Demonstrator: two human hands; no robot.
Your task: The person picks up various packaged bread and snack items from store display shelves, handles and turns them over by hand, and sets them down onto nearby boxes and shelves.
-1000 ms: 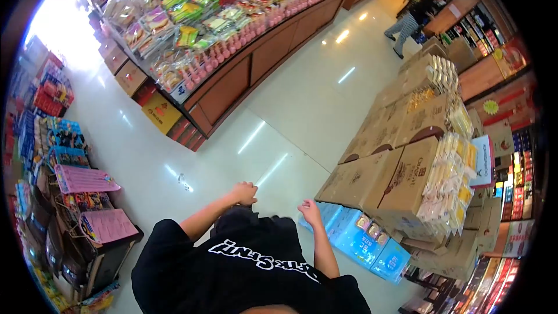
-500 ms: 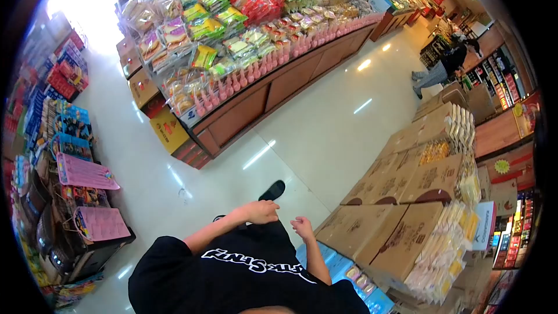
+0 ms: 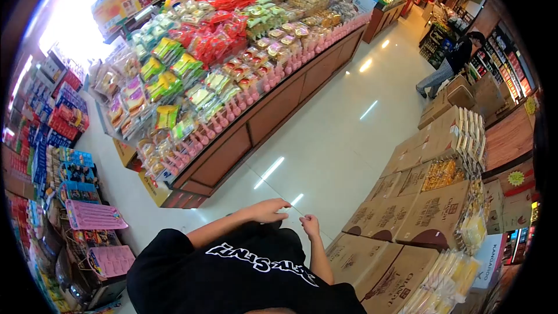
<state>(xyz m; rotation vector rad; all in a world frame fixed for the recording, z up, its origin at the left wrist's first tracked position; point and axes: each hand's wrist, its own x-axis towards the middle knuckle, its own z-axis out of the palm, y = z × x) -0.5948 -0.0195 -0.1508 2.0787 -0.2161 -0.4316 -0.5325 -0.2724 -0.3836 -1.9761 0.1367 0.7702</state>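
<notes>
My left hand (image 3: 270, 210) is in front of my black shirt (image 3: 250, 261), its back up and its fingers reaching to the right. Nothing shows in it. A little to its right, apart from it, my right hand (image 3: 311, 225) is raised with the fingers curled in. Whatever it may hold is too small to make out. Neither hand touches the goods or boxes. Beyond them lies the shiny tiled floor (image 3: 325, 157), and the stacked cardboard boxes (image 3: 401, 215) stand nearest my right hand.
A long wooden display counter (image 3: 256, 125) piled with packaged snacks runs across ahead. Shelves of goods (image 3: 75, 174) line the left side. Bagged yellow goods (image 3: 444, 282) lie against the boxes on the right. Another person (image 3: 453, 61) stands bent forward at the far right.
The view has shifted forward, bringing the counter and right-hand boxes nearer. My shoe has gone from sight. My right hand's fingers look more curled, and the other person's head now shows.
</notes>
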